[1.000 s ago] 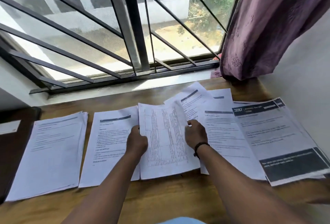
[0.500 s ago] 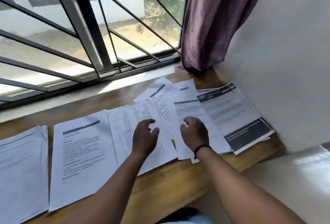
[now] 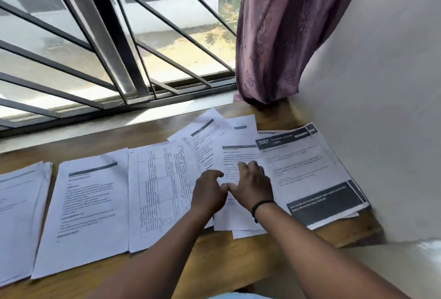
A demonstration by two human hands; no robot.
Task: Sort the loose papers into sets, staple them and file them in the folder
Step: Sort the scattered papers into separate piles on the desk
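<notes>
Two bare hands side by side over a fanned heap of loose white printed sheets (image 3: pixel 235 155) on a brown wooden surface (image 3: pixel 214 263), thumbs touching or nearly so. Left hand (image 3: pixel 208 192) with fingers curled downward onto the sheets, grip loosely bent; whether pinching a page or only pressing, cannot tell. Right hand (image 3: pixel 253 183), a thin black wrist band (image 3: pixel 261 204) on it, fingers laid fairly flat and spread on a page with bold headings, fingertips partly blurred. Just left of the hands, a white sheet printed with a dense table (image 3: pixel 162 191), its right edge hidden beneath the left forearm. Further left, a white stapled-looking set with a dark header bar (image 3: pixel 88 208), and at the far left a thicker white stack (image 3: pixel 21 215) cut off by the frame edge. To the right, touching the heap, a white set with a dark banner reading "3087" (image 3: pixel 307 172), lying close against a pale wall (image 3: pixel 381 107). Print everywhere too smeared to read beyond that number. Behind, a barred metal window grille (image 3: pixel 107 48) and a hanging purple curtain (image 3: pixel 286 24), its hem resting at the surface's back corner. Lower edges of the fanned sheets hidden under the right wrist.
</notes>
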